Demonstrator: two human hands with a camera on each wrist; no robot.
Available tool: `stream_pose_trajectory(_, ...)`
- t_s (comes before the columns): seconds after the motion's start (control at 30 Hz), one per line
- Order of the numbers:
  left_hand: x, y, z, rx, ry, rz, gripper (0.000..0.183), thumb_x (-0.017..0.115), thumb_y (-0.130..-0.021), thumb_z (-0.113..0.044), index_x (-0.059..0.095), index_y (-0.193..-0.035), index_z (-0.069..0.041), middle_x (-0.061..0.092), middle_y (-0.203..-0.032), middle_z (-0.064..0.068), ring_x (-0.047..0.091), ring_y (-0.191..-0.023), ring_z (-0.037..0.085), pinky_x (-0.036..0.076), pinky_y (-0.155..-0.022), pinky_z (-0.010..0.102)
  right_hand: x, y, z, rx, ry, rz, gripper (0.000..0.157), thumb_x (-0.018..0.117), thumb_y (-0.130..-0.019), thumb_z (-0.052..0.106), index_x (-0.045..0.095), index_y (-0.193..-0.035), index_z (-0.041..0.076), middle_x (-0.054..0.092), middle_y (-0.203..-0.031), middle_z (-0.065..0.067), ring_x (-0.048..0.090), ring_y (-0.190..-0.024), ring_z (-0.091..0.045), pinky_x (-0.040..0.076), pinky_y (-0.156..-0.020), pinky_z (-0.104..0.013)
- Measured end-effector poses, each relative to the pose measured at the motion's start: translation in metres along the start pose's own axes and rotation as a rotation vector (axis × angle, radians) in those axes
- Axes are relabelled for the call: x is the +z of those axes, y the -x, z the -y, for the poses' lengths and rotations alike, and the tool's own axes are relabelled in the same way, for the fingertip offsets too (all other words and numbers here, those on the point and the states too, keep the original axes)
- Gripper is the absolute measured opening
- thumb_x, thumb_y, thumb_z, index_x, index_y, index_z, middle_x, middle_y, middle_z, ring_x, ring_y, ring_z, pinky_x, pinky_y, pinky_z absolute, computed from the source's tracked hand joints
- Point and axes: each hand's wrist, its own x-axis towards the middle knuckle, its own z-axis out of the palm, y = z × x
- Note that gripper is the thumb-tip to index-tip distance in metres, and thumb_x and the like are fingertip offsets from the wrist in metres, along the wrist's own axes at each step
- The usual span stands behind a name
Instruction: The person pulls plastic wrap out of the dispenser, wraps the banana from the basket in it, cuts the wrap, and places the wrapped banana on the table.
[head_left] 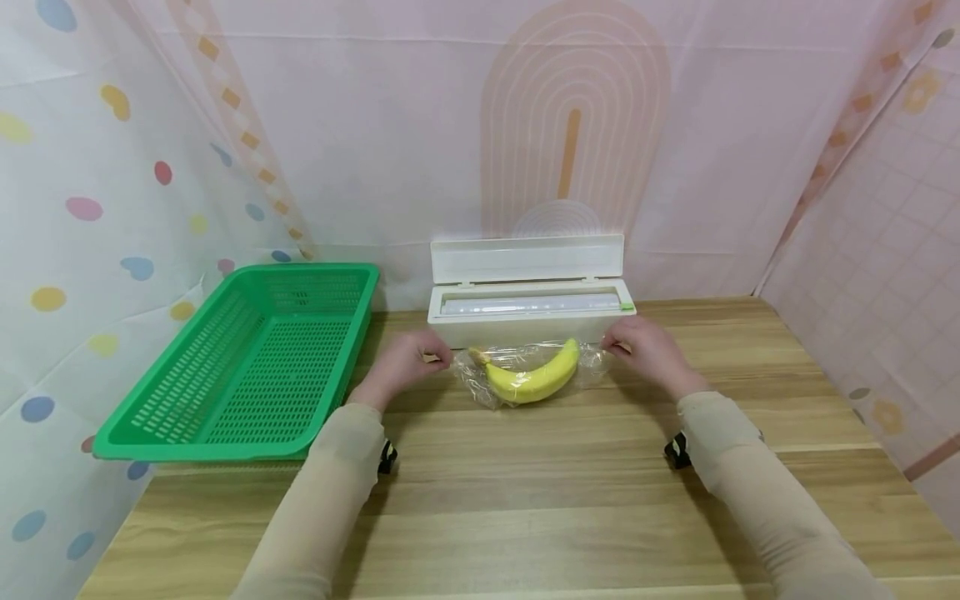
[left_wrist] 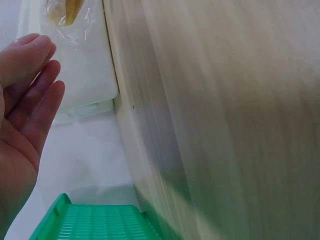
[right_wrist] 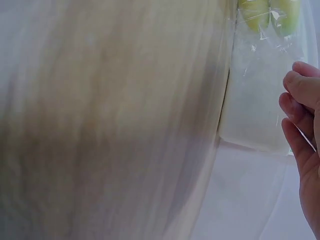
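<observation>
A yellow banana [head_left: 534, 379] is wrapped in clear cling film [head_left: 480, 383], whose loose ends stick out on both sides. My left hand [head_left: 408, 360] pinches the film's left end between thumb and forefinger, the other fingers loosely bent. At the opposite end my right hand [head_left: 647, 346] pinches the film the same way, and in the right wrist view the film [right_wrist: 272, 42] stretches up to its fingertips. Just behind the banana is a white cling film dispenser [head_left: 525, 327], lid raised, with a film roll [head_left: 528, 303] inside. Whether the banana touches the table cannot be told.
A green plastic basket [head_left: 348, 367] with slotted sides stands on the left of the wood-grain table [head_left: 525, 517]. A small green piece [head_left: 627, 307] sits at the dispenser's right end. Patterned cloth [head_left: 360, 133] hangs behind and along both sides.
</observation>
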Motion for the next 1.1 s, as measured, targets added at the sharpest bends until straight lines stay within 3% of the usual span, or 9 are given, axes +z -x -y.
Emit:
stream_pose_trajectory(0.17,0.001,-0.002,-0.003,0.091,-0.194,0.067,0.015,0.076,-0.079,0.007,0.076,-0.078,-0.008,0.071,-0.085,0.002,0.066,-0.084,0.022,0.055,-0.079,0.039,0.001,0.001,-0.001,-0.084,0.056,0.036,0.019,0.077,-0.075,-0.010,0.071,-0.082,0.006,0.066,-0.084,-0.006,0.063,-0.082,-0.027,0.054,-0.073,-0.042)
stream_pose_trajectory(0.37,0.001,-0.001,-0.007,0.046,-0.305,0.125,0.014,0.075,-0.081,0.001,0.076,-0.080,-0.012,0.070,-0.087,0.000,0.065,-0.085,0.020,0.055,-0.077,0.038,0.003,0.001,-0.001,-0.122,0.065,0.055,0.022,0.075,-0.073,-0.013,0.071,-0.081,0.007,0.066,-0.086,-0.006,0.063,-0.082,-0.026,0.054,-0.073,-0.040)
stream_pose_trajectory(0.67,-0.001,0.000,-0.008,0.064,-0.288,0.145,0.006,0.081,-0.081,-0.011,0.078,-0.086,-0.012,0.072,-0.091,0.000,0.066,-0.088,0.020,0.055,-0.082,0.038,0.002,0.000,0.001,-0.078,0.078,0.118,0.019,0.076,-0.076,-0.010,0.073,-0.086,0.006,0.068,-0.089,-0.006,0.064,-0.085,-0.026,0.055,-0.077,-0.041)
stream_pose_trajectory(0.8,-0.002,0.000,-0.010,0.049,-0.292,0.251,0.008,0.079,-0.085,-0.019,0.079,-0.092,-0.015,0.074,-0.093,-0.003,0.067,-0.089,0.017,0.055,-0.083,0.037,-0.001,0.000,0.003,-0.052,0.068,0.174,0.019,0.078,-0.076,-0.007,0.075,-0.090,0.006,0.069,-0.092,-0.007,0.065,-0.088,-0.026,0.055,-0.080,-0.041)
stream_pose_trajectory(0.93,-0.003,0.001,-0.012,-0.031,-0.274,0.368,0.015,0.073,-0.091,-0.024,0.079,-0.102,-0.016,0.074,-0.097,-0.004,0.067,-0.090,0.015,0.056,-0.081,0.037,-0.003,0.001,0.003,-0.003,0.053,0.245,0.015,0.079,-0.078,-0.002,0.076,-0.090,0.007,0.069,-0.092,-0.006,0.064,-0.088,-0.025,0.055,-0.081,-0.042)
stream_pose_trajectory(1.1,-0.006,0.005,-0.014,-0.104,-0.244,0.438,0.023,0.071,-0.092,-0.023,0.076,-0.111,-0.013,0.073,-0.105,0.000,0.067,-0.093,0.015,0.055,-0.082,0.037,-0.007,0.004,0.001,0.028,0.027,0.298,0.008,0.077,-0.082,0.001,0.076,-0.087,0.007,0.070,-0.089,-0.005,0.065,-0.086,-0.025,0.055,-0.080,-0.044)
